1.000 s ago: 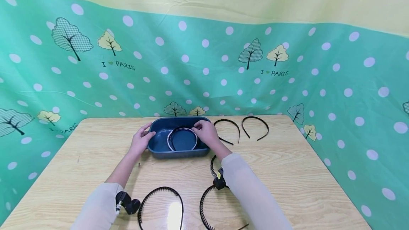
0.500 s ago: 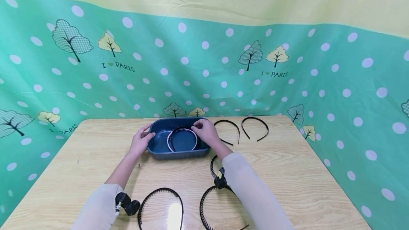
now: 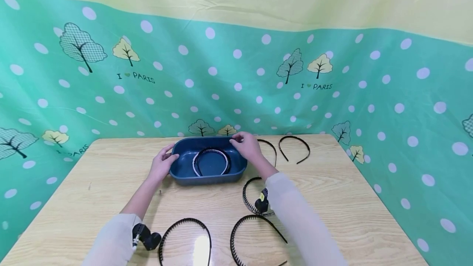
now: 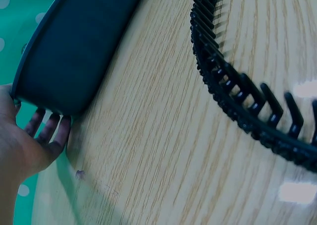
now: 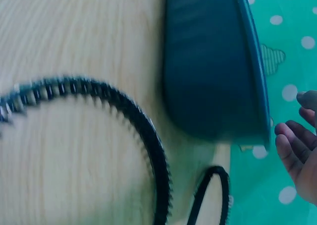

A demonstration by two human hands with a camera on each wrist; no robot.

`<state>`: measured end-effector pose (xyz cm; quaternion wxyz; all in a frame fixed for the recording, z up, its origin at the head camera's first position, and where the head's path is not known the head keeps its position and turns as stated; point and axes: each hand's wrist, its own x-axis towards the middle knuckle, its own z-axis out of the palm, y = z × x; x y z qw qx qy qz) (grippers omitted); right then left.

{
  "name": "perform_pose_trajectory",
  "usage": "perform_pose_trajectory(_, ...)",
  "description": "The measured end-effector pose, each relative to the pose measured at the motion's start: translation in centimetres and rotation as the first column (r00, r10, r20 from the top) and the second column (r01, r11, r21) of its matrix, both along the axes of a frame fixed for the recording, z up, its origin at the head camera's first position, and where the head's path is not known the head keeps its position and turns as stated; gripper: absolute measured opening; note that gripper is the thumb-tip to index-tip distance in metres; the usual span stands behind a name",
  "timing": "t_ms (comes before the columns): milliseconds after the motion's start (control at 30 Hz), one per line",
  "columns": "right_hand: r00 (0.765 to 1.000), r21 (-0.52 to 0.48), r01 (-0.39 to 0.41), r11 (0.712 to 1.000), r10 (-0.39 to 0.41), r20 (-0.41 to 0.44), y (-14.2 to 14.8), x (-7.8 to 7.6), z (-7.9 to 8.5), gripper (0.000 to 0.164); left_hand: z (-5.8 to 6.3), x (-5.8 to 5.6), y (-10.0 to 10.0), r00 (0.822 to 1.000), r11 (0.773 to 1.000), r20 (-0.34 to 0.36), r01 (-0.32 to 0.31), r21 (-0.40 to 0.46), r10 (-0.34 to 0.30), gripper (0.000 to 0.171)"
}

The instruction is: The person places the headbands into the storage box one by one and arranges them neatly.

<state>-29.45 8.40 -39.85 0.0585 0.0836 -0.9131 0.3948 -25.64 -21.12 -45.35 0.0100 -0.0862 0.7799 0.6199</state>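
A dark blue plastic bin [image 3: 208, 180] stands at the back of the table. My left hand [image 3: 160, 166] grips its left end, thumb over the rim; in the left wrist view the fingers [image 4: 48, 128] lie against the outer wall. Inside the bin are a white headband [image 3: 194, 165] and dark headbands overlapping it. Over the bin's right rim is my right hand [image 3: 248, 147], holding nothing. In the right wrist view that hand [image 5: 301, 148] has loosely bent fingers beside the rim, apart from it.
Black toothed headbands lie on the wooden table: one front left [image 3: 188, 219], one front middle [image 3: 231, 237], another [image 3: 244, 196] near my right wrist. Two more lie back right, one [image 3: 272, 147] partly behind my hand, the other [image 3: 294, 136] farther right. A polka-dot curtain [image 3: 236, 81] hangs behind.
My right hand has let go of a dark headband in the bin and moved right and slightly up to the rim. The left hand keeps its grip.
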Motion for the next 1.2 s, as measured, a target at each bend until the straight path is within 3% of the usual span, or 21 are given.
perform_pose_trajectory(500, 0.996, 0.002, 0.076, 0.997, -0.076, -0.039, 7.2, -0.9, 0.9, 0.033, 0.0, 0.1, 0.1, 1.000, 1.000, 0.006, 0.008, 0.010, -0.008, 0.056)
perform_pose_trajectory(667, 0.990, -0.008, 0.132, 0.991, -0.132, -0.043, 9.9, -0.9, 0.8, 0.035, 0.1, 0.2, 0.1, 1.000, 1.000, 0.001, 0.005, 0.005, -0.005, 0.056)
perform_pose_trajectory(900, 0.979, -0.008, 0.203, 0.979, -0.203, 0.014, 13.0, -0.6, 0.2, 0.035, 0.2, 0.2, 0.2, 1.000, 1.000, -0.001, 0.011, 0.013, -0.011, 0.056)
perform_pose_trajectory(1200, 0.973, 0.015, 0.228, 0.973, -0.229, 0.018, 15.0, 0.2, -0.9, 0.038, 0.0, 0.2, 0.1, 1.000, 1.000, -0.001, 0.008, -0.011, -0.008, 0.056)
